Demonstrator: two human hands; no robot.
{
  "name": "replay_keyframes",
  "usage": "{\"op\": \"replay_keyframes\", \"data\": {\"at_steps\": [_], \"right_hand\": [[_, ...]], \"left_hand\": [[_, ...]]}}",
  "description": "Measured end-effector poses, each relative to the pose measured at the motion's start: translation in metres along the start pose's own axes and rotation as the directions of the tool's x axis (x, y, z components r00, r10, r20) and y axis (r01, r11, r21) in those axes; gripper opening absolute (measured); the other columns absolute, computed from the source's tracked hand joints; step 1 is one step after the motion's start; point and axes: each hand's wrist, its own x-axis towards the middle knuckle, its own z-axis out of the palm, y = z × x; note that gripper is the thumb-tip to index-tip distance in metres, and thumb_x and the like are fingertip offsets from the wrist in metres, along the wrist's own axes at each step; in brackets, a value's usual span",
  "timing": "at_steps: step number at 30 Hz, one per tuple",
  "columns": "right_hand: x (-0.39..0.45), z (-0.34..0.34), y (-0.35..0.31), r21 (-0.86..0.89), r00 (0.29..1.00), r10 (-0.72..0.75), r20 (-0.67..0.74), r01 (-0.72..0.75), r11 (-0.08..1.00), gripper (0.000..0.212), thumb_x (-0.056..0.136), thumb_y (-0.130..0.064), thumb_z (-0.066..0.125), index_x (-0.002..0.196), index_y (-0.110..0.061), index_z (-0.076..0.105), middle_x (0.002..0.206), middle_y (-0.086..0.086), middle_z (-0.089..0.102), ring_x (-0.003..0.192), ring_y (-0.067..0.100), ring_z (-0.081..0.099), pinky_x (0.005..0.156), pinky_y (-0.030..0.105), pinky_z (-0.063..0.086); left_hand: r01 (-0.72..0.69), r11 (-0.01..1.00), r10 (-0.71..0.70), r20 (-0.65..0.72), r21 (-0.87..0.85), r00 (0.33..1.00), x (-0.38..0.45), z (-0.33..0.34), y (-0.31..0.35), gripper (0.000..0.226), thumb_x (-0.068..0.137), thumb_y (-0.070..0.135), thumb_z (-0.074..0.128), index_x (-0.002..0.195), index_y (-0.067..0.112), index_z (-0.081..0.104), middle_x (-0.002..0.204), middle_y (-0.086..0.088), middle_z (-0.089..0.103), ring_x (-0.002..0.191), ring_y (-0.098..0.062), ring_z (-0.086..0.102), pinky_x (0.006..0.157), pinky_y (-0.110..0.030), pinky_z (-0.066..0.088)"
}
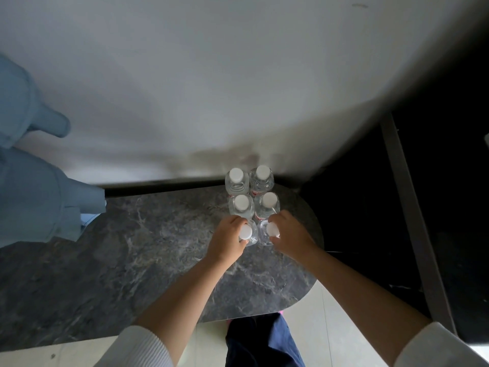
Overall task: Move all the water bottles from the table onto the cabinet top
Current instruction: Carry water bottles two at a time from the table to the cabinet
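Several clear water bottles with white caps stand in two rows on the dark marble table (137, 260), close to the white wall. My left hand (227, 239) is wrapped around the near left bottle (248, 233). My right hand (291, 237) grips the near right bottle (267, 231). Behind them stand a middle pair, bottle (241, 205) and bottle (268, 203). The far pair, bottle (236, 178) and bottle (262, 176), sits by the wall. No cabinet top is recognisable in the view.
Two large blue water jugs (31, 181) lie at the left, over the table's edge. A white wall (211, 88) rises behind the table. At the right is a dark area with a grey frame (412, 221). Pale floor (330, 327) shows below.
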Motion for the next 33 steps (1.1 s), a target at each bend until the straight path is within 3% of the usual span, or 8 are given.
{"op": "replay_keyframes", "data": {"at_steps": [8,15,19,22,28,30,33], "right_hand": [[-0.002,0.003,-0.003,-0.061,0.999,0.039,0.001,-0.039,0.997,0.04,0.09,-0.016,0.055,0.129,-0.011,0.046,0.136,0.008,0.04,0.118,0.026,0.052,0.093,0.03,0.044],[-0.009,0.007,-0.004,-0.147,0.998,0.057,-0.016,-0.059,0.987,0.043,0.09,-0.017,0.051,0.133,-0.015,0.043,0.136,0.009,0.043,0.125,0.026,0.045,0.102,0.034,0.043],[-0.015,0.007,-0.016,-0.196,0.987,-0.052,-0.149,0.022,0.98,0.04,0.089,-0.014,0.05,0.129,-0.009,0.051,0.136,0.011,0.05,0.127,0.03,0.044,0.105,0.034,0.036],[-0.012,0.013,-0.033,-0.276,0.943,-0.227,-0.242,0.157,0.948,0.03,0.074,-0.006,0.061,0.103,0.0,0.067,0.107,0.02,0.068,0.102,0.039,0.064,0.09,0.042,0.05],[-0.012,0.037,-0.096,-0.482,0.877,-0.478,-0.05,0.398,0.781,0.024,0.061,-0.009,0.067,0.084,-0.001,0.071,0.082,0.018,0.073,0.077,0.036,0.07,0.076,0.046,0.055],[-0.02,0.051,-0.12,-0.496,0.838,-0.545,0.035,0.488,0.718,0.03,0.069,-0.008,0.061,0.097,0.0,0.07,0.096,0.019,0.072,0.091,0.036,0.068,0.088,0.046,0.05],[-0.038,0.081,-0.155,-0.573,0.803,-0.536,0.26,0.575,0.584,0.042,0.09,-0.019,0.048,0.131,-0.009,0.049,0.137,0.012,0.051,0.13,0.029,0.043,0.112,0.042,0.026]], "left_hand": [[0.023,0.999,-0.025,0.06,0.038,0.998,-0.001,-0.004,-0.001,0.042,0.088,0.007,0.058,0.129,0.006,0.051,0.133,-0.007,0.051,0.126,-0.019,0.045,0.1,-0.02,0.036],[0.043,0.997,-0.047,0.057,0.059,0.997,-0.013,-0.004,-0.006,0.045,0.089,0.008,0.053,0.133,0.007,0.044,0.132,-0.008,0.049,0.124,-0.019,0.045,0.098,-0.022,0.039],[0.11,0.992,-0.109,-0.006,0.07,0.994,-0.026,-0.014,-0.013,0.036,0.095,0.015,0.045,0.13,0.007,0.048,0.128,-0.009,0.054,0.121,-0.021,0.048,0.094,-0.027,0.042],[0.231,0.97,-0.227,-0.054,0.076,0.972,-0.045,-0.023,-0.027,0.034,0.097,0.018,0.04,0.128,0.007,0.051,0.128,-0.008,0.054,0.12,-0.022,0.048,0.093,-0.028,0.043],[0.492,0.87,-0.482,-0.181,0.013,0.857,-0.106,-0.041,-0.068,0.034,0.097,0.017,0.039,0.125,0.008,0.055,0.129,-0.009,0.055,0.122,-0.023,0.048,0.1,-0.028,0.038],[0.587,0.809,-0.581,-0.208,-0.04,0.787,-0.137,-0.043,-0.077,0.033,0.097,0.018,0.039,0.123,0.007,0.056,0.128,-0.012,0.056,0.122,-0.026,0.049,0.099,-0.032,0.041],[0.702,0.705,-0.7,-0.261,-0.1,0.665,-0.196,-0.039,-0.091,0.034,0.098,0.023,0.039,0.121,0.007,0.057,0.127,-0.012,0.057,0.122,-0.026,0.049,0.099,-0.034,0.043]]}}
